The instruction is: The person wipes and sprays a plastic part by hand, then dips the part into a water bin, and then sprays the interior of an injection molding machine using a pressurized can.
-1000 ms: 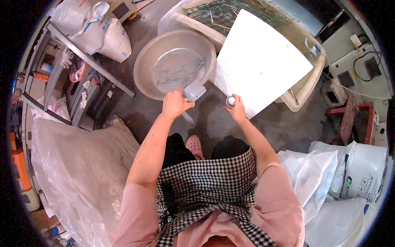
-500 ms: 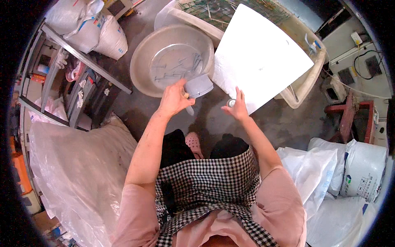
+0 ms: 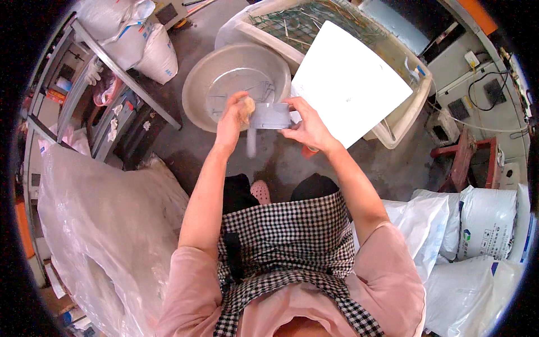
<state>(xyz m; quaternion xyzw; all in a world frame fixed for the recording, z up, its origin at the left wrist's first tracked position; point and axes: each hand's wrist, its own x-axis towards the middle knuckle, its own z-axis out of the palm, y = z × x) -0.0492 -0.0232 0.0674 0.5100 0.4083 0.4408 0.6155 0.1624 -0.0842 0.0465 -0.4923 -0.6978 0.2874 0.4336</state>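
Observation:
A grey, box-like plastic part (image 3: 272,117) is held up in front of me between both hands. My left hand (image 3: 229,124) is closed at its left side, with a tan, soft-looking piece (image 3: 247,110) by the thumb. I cannot tell if that piece is worn or held. A pale, blurred strip (image 3: 251,144) hangs below the part's left end. With thumb and fingers, my right hand (image 3: 310,124) grips the part's right end. Something red-orange (image 3: 309,151) shows under my right palm, mostly hidden. Behind the part is a round, beige basin (image 3: 196,67) holding several thin, grey pieces.
A white board (image 3: 353,78) leans over a long, cream tub (image 3: 393,135) with green netting. Metal shelving (image 3: 123,87) is at the left. Large plastic sacks flank me, one at the left (image 3: 101,213) and others at the right (image 3: 488,224). A red stand (image 3: 466,163) is at the right.
My right hand has moved left and up and taken hold of the grey part's right end. The part has turned and is more level. The round, whitish thing at my right hand no longer shows.

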